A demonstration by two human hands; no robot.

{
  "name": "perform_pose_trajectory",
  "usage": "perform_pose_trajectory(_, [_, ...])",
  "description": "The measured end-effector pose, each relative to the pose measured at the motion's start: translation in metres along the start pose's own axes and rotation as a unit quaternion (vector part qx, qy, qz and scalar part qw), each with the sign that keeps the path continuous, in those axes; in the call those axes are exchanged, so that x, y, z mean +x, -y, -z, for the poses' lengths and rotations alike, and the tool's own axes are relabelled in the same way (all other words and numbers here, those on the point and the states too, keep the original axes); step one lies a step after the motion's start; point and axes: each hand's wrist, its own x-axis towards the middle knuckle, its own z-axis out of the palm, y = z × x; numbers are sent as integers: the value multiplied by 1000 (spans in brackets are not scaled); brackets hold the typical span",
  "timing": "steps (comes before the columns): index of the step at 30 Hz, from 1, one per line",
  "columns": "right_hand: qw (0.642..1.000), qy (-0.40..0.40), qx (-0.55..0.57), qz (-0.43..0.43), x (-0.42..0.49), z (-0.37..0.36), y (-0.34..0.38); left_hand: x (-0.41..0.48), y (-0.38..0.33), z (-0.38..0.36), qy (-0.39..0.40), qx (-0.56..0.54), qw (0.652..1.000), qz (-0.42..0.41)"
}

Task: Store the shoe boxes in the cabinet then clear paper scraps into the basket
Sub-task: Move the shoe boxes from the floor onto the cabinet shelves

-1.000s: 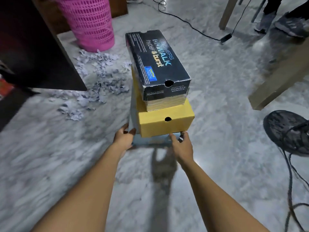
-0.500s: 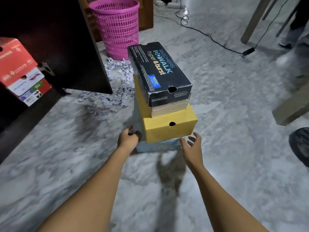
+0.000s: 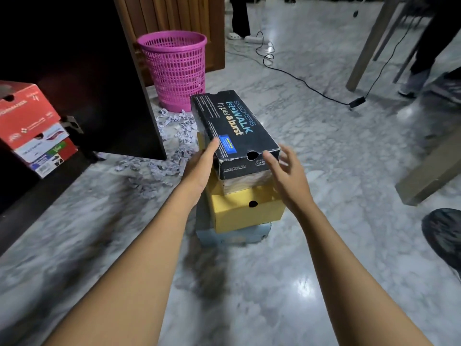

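Head view: I'm reaching for the black cardboard shoe box with blue and yellow lettering, which is sitting on top of a three-box stack on the grey marble floor. Under it, a yellow cardboard shoe box is resting on a pale blue box.

My left hand is lying flat against the black box's left side at the near-left corner, one digit up on the lid edge. No curl showing. My right hand is open with fingers spread, just at the near-right corner. Can't tell if it's touching. Nothing is being gripped yet.

My read: I'm taking the top box off to go into the dark wooden cabinet on the left. There a red cardboard shoe box is sitting on a white-and-red box at the front edge of the cabinet floor.

How I'm planning it:
- Clamping both long sides with the palms, low enough to catch the base. The lid looks like a loose piece and would likely come off alone.
- Lifting straight up so the yellow box isn't dragged off the blue one.
- Keeping it level while swinging left around the cabinet's dark panel.

Torn pale paper scraps are lying on the floor between the stack's far-left side and the pink plastic mesh basket, which is standing upright beside the panel. I'm avoiding kicking them around; they're the later step.
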Motion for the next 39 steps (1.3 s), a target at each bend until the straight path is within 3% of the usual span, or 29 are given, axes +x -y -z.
perform_pose_trajectory(6, [1000, 13, 26, 7, -2, -12, 8, -1, -1, -1, 30, -81, 996, 28])
perform_pose_trajectory(13, [1000, -10, 14, 24, -18, -20, 14, -19, 5, 0, -16, -118, 993, 14])
perform_pose_trajectory(20, [997, -20, 0, 71, -23, -48, 35, -48, 1, 24, -140, -191, 971, -4])
perform_pose_trajectory(26, [990, 59, 27, 122, -24, -84, 71, -80, -13, 59, -241, -210, 945, -63])
perform_pose_trajectory(30, [973, 128, 111, 157, -28, -119, 106, -100, -37, 87, -335, -258, 901, -97])
perform_pose_trajectory(34, [953, 162, 185, 175, -26, -151, 150, -103, -76, 120, -367, -258, 881, -148])
perform_pose_trajectory(39, [956, 135, 157, 209, -9, -182, 202, -92, -128, 165, -401, -266, 863, -154])
